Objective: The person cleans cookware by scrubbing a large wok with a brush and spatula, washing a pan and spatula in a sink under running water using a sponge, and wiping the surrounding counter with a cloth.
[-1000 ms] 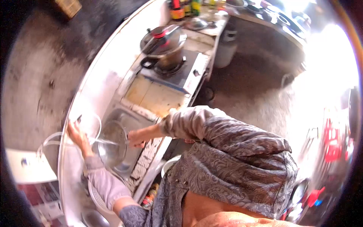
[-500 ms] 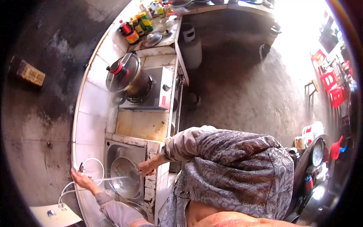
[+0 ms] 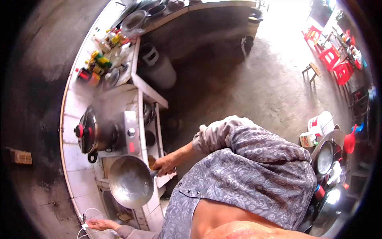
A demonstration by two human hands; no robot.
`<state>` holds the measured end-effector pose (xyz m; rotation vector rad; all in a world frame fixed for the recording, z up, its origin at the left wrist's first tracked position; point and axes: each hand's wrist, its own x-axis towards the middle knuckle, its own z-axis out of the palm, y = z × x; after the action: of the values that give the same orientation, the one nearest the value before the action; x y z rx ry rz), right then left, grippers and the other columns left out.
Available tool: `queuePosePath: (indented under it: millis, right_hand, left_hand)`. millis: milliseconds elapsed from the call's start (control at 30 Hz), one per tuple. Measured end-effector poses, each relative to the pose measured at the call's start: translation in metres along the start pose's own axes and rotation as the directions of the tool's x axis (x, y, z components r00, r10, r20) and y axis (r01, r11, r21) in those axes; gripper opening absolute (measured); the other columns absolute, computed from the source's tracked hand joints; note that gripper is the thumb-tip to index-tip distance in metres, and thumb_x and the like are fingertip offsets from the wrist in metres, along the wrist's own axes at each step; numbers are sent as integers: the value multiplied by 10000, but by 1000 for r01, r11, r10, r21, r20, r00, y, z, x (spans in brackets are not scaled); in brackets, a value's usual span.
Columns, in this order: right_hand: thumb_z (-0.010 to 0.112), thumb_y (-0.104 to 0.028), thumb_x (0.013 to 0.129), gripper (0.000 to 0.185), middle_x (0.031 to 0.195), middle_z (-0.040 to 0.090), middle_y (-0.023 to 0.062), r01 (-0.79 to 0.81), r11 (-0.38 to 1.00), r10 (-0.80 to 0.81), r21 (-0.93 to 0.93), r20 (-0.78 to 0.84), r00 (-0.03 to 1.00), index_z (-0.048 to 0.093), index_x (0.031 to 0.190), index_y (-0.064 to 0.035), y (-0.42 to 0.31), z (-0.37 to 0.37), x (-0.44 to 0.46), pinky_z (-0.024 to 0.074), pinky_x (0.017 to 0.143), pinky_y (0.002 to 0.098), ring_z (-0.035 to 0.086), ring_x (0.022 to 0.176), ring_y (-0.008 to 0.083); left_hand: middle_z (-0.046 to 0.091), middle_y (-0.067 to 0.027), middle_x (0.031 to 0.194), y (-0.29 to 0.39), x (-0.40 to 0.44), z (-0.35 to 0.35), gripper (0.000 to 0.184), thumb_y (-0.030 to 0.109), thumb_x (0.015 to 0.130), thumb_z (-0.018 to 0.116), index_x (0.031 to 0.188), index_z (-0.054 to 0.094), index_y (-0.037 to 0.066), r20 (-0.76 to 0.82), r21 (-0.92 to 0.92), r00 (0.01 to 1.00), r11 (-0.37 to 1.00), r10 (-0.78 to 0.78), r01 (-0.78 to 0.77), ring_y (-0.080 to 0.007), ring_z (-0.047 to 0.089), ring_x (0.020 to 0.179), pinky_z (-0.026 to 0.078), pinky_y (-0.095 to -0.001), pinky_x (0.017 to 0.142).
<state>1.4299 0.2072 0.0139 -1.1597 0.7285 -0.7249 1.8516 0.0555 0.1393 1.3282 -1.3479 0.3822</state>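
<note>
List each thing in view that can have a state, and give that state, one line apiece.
Wok: held up, its inside showing, no food seen in it
Right hand: closed on the wok's handle
Left hand: by the white tube, grip unclear
White tube: looped
Pot: on the stove, lid on
Stove: lit or unlit, cannot tell
Gas cylinder: upright
Wooden stool: standing

Pan (image 3: pixel 130 184) looks smooth metal, glossy inside; wall tiles (image 3: pixel 80 181) glossy; floor (image 3: pixel 254 95) rough, matt; jacket (image 3: pixel 254 179) cloth; red stools (image 3: pixel 344 75) plastic.
</note>
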Motion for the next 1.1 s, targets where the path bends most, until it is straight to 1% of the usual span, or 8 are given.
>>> queuePosePath:
  millis: [167,300,333,367,467,633,867,1100]
  right_hand:
    - [547,-181,829,173,561,434,0,-13,999,22,52,-182,983,490,757,-35,-12,-118,-159,328,396,266,417,478,91]
    - [538,-190,837,145,579,430,-10,-166,984,115,-59,-499,859,498,788,-60,-44,-195,-296,318,396,260,404,476,85]
    - [538,-191,841,142,581,424,-12,-168,986,137,-4,-555,820,499,791,-64,-50,-212,-326,316,394,254,402,475,84]
    - [536,-190,847,137,586,419,-18,-111,990,138,82,-581,802,502,798,-67,-49,-233,-353,311,390,244,399,475,77]
    - [539,-175,856,113,608,411,-33,29,983,116,181,-738,664,509,830,-70,-57,-289,-431,293,381,213,387,474,57]
    - [565,-158,852,106,625,398,-46,105,970,158,220,-894,419,504,883,-76,-89,-420,-535,260,380,202,351,461,37]
    - [579,-147,846,92,631,435,-37,145,984,74,100,-982,175,531,841,-69,-172,-594,-663,226,357,188,343,434,31]
    - [607,-160,826,159,604,471,-3,114,994,0,2,-1000,19,530,748,-45,-206,-787,-786,305,356,223,407,426,64]
  left_hand:
    - [600,-139,921,80,-156,69,283,195,935,379,1072,536,3,274,10,909,946,-313,323,-250,563,740,465,-345,667]
    - [579,-86,804,136,-300,132,199,152,902,412,948,570,40,518,-85,826,948,-221,307,-211,554,694,465,-316,569]
    - [561,-74,787,136,-336,153,197,158,879,426,916,577,36,523,-103,852,992,-3,66,-197,542,679,463,-308,568]
    - [551,-67,766,150,-364,166,186,148,850,445,897,577,26,732,-53,620,884,-282,464,-186,540,666,463,-297,534]
    - [592,-92,751,226,-422,193,232,188,823,450,893,606,31,926,-77,369,915,-81,395,-168,542,516,464,-307,434]
    - [621,-124,678,280,-517,310,281,220,829,490,879,635,-16,974,205,-10,863,-226,463,-183,563,459,465,-325,439]
    - [552,-33,620,460,-577,493,201,254,830,552,807,577,56,944,305,-306,665,-119,681,-125,518,450,415,-247,373]
    - [611,-41,786,746,-515,579,227,219,897,497,1014,603,56,970,-9,-181,769,162,639,-88,549,553,422,-202,443]
